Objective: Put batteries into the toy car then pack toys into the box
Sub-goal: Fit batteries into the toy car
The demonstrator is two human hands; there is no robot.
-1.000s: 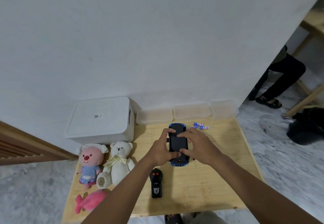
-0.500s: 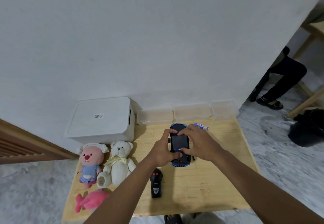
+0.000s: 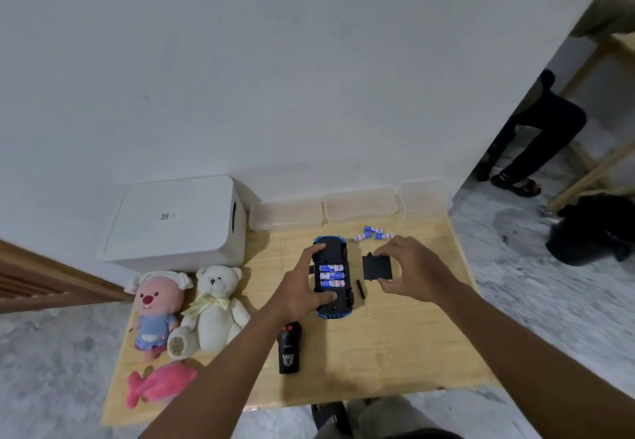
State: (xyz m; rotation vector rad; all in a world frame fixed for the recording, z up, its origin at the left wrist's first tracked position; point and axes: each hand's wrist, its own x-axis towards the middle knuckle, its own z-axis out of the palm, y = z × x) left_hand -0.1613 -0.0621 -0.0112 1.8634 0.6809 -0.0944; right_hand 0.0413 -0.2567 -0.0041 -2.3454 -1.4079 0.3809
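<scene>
A blue toy car lies upside down mid-table, its battery bay open with three blue-and-white batteries inside. My left hand grips the car's left side. Just right of the car, my right hand pinches the black battery cover between thumb and fingers. Loose batteries lie behind it. A small screwdriver rests beside the car. The closed white box stands at the back left.
A pink plush doll, a white teddy bear and a pink fish plush lie at the table's left. A black remote lies near the front. Three clear containers line the wall. A person's legs stand far right.
My right hand has taken the black cover off the car's underside and moved it to the right, exposing the batteries. My left hand stays on the car.
</scene>
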